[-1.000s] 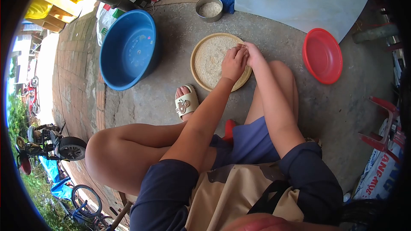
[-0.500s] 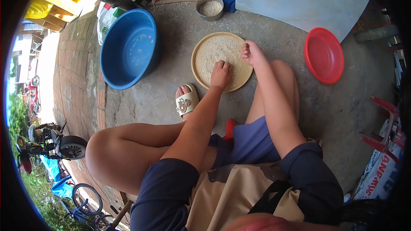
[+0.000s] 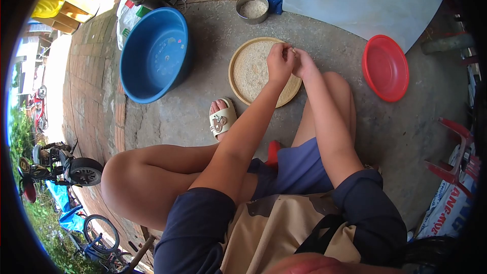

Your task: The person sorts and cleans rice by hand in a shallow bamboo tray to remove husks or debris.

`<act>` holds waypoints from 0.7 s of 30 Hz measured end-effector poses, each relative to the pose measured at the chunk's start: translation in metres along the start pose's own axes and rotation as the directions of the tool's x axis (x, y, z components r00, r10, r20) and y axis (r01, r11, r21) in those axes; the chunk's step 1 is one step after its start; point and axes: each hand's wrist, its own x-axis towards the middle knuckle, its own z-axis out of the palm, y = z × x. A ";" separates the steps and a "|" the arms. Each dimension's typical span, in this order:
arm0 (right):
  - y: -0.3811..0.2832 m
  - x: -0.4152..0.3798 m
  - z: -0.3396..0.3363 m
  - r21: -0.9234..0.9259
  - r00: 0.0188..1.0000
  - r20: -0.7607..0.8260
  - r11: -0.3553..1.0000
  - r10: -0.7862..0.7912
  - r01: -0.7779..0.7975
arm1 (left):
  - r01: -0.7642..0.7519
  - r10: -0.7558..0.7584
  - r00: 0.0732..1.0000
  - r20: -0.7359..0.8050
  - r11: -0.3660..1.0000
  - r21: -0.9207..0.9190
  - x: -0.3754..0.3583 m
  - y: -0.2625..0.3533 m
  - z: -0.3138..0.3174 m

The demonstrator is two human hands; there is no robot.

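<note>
The left grip [image 3: 280,65] has bent fingers close against the right grip [image 3: 303,65], whose fingers curl inward; whether either pinches anything cannot be told. Beneath both lies a round pale wooden tray [image 3: 288,93] spread with pale grains [image 3: 247,71]. Beyond them stands a round metal bowl [image 3: 255,20]; well leftward, a deep blue plastic basin [image 3: 152,66]; rightward, a red plastic basin [image 3: 385,68].

Off-white grains [image 3: 248,71], tan tray [image 3: 291,91], blue basin [image 3: 152,58], red bowl [image 3: 384,70]

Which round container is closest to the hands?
The tan tray of pale grains, by the left hand and right hand. The metal bowl, blue basin and red basin sit farther away.
</note>
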 end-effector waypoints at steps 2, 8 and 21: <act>-0.002 -0.007 -0.001 0.025 0.990 0.142 1.000 -0.021 0.018 | -0.005 0.007 0.998 0.057 0.999 -0.038 -0.002 0.001 0.003; 0.000 0.010 -0.009 -0.050 0.990 0.139 0.998 0.031 -0.025 | -0.211 0.195 0.975 0.103 0.964 0.165 -0.001 -0.002 -0.001; -0.015 0.002 -0.009 0.102 0.966 0.197 0.976 0.168 -0.191 | -0.236 0.036 0.937 0.347 0.797 0.556 -0.047 -0.065 -0.003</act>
